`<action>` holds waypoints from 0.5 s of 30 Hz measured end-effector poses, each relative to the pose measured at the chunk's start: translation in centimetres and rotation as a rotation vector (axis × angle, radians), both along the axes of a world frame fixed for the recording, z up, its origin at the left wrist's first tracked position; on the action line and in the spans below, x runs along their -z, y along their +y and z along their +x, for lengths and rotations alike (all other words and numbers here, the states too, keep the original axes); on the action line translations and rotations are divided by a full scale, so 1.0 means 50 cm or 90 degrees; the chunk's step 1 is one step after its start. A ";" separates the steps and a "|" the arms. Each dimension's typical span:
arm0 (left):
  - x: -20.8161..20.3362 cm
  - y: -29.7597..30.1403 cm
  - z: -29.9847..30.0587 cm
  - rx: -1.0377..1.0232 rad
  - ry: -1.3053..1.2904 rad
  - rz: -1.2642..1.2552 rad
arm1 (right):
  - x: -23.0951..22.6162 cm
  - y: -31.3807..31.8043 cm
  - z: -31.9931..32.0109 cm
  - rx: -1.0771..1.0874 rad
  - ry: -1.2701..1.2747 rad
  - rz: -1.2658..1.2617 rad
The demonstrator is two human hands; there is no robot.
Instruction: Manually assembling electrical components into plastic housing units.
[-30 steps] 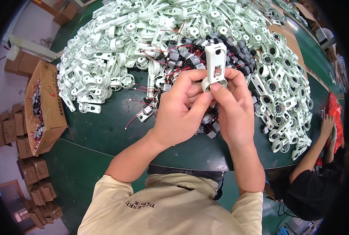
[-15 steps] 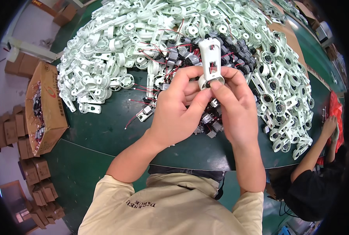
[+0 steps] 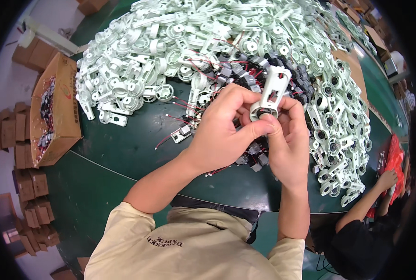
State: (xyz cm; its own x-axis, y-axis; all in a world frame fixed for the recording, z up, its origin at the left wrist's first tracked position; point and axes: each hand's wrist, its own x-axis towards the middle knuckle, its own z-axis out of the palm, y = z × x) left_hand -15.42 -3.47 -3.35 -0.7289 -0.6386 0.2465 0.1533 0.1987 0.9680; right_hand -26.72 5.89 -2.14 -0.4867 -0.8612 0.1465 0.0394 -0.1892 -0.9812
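Both my hands hold one pale, whitish-green plastic housing (image 3: pixel 267 94) over the middle of the table, its long slotted end pointing up and away. My left hand (image 3: pixel 226 133) has its fingers closed around the ring end from the left. On the other side my right hand (image 3: pixel 289 147) grips the same ring, and both thumbs meet at its near side. A dark round part (image 3: pixel 264 112) shows inside the ring, partly covered by the thumbs. Just beyond and beneath lie many small grey and black motors (image 3: pixel 252 74) with red and black wires.
A large heap of pale housings (image 3: pixel 170 35) covers the far table. Housings with dark centres (image 3: pixel 331 119) lie to the right. At left stands a cardboard box (image 3: pixel 67 112) of wired motors. A co-worker's hand (image 3: pixel 387 179) touches a red bag (image 3: pixel 395 156) at far right.
The housing and both hands have shifted right and slightly down in the picture. My thumbs now press closer together at the ring. The whole view has turned a little.
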 end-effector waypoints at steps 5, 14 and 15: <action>0.001 0.011 0.002 -0.094 0.039 -0.005 | 0.000 -0.005 0.014 -0.004 -0.006 0.002; -0.028 -0.086 0.030 -0.256 -0.028 0.039 | -0.004 0.066 -0.204 0.432 0.281 0.132; -0.026 -0.109 0.041 -0.370 -0.054 -0.065 | -0.007 0.076 -0.219 0.466 0.305 0.127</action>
